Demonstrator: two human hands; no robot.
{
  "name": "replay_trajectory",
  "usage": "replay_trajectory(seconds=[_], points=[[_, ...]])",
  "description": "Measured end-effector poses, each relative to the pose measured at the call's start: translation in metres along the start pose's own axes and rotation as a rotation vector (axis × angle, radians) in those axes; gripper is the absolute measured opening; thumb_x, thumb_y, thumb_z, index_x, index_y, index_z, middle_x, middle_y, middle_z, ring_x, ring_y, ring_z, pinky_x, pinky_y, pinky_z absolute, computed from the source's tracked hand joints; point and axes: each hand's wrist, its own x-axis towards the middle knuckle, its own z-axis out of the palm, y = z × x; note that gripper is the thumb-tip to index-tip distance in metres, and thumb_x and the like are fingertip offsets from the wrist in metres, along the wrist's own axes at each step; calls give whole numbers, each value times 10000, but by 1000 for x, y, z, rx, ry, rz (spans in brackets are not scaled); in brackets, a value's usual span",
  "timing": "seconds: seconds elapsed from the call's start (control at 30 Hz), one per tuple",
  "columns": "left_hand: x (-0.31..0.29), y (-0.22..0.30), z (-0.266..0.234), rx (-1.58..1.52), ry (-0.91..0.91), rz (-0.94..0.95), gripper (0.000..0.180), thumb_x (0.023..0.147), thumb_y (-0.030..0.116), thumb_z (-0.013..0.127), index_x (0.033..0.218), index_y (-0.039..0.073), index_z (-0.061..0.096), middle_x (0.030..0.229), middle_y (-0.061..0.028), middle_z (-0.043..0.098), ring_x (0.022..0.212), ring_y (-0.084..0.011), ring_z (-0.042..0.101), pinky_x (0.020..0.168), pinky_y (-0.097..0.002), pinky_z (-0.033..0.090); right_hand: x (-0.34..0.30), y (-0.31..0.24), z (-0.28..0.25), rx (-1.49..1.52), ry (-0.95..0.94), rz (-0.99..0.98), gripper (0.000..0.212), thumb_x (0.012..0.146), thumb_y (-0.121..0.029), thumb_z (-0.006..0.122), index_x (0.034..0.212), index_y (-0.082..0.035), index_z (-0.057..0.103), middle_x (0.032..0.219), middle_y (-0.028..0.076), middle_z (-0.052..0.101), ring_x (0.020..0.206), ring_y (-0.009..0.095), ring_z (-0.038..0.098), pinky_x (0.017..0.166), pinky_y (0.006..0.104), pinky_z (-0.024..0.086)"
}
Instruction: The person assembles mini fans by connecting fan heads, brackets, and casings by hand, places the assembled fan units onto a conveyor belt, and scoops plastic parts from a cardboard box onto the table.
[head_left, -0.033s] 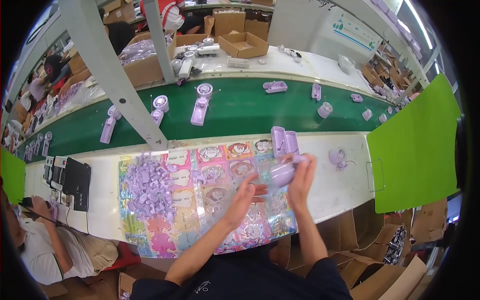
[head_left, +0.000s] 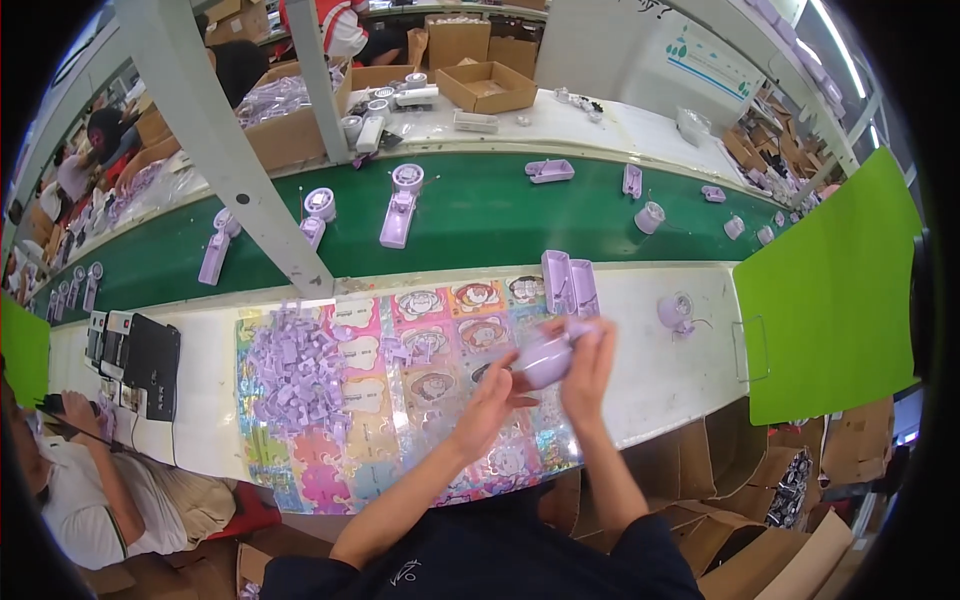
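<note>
Both forearms came up from the lower edge and met above the colourful cartoon mat that covered the white workbench. The left hand was curled under a rounded purple plastic part, its fingers closed against the underside. The right hand gripped the same part from the right, fingers wrapped over its top, so the piece sat between the two hands, lifted off the mat; motion blur hid its finer shape.

To the left on the mat lay a heap of small purple pieces. Just beyond the hands, at the mat's far edge, two purple housings lay side by side, and a small round purple fan head with a thin wire sat on the bare bench to the right. A black device rested at the bench's left end, near a seated person.

Farther off ran the green conveyor belt, carrying purple handheld fans and loose parts well apart from each other. Behind it stood cardboard boxes on a white table. A bright green panel stood at the right.
</note>
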Motion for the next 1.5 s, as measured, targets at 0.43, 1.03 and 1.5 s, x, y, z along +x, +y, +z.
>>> replay_trajectory(seconds=[0.43,1.03,1.5], points=[[-56,61,-10,1631,289,313,623,672,197,846,1246,100,626,1029,-148,558,952,-342,602,818,-421,512,-44,-19,15,61,-86,511,277,1009,-85,588,1264,18,617,1010,54,677,889,116,642,801,273,508],[-83,20,-21,734,281,419,486,814,-2,680,1250,32,469,1292,-190,535,1187,-280,548,1065,-390,416,-115,14,62,35,112,579,189,971,-61,660,1122,-1,563,919,43,656,778,76,606,691,229,491],[-74,15,-8,295,501,137,65,900,-5,671,953,-44,674,1053,-92,691,944,-135,633,851,-266,494,-125,-12,49,126,74,592,323,965,-7,622,1278,9,544,954,8,587,868,64,562,745,210,452]])
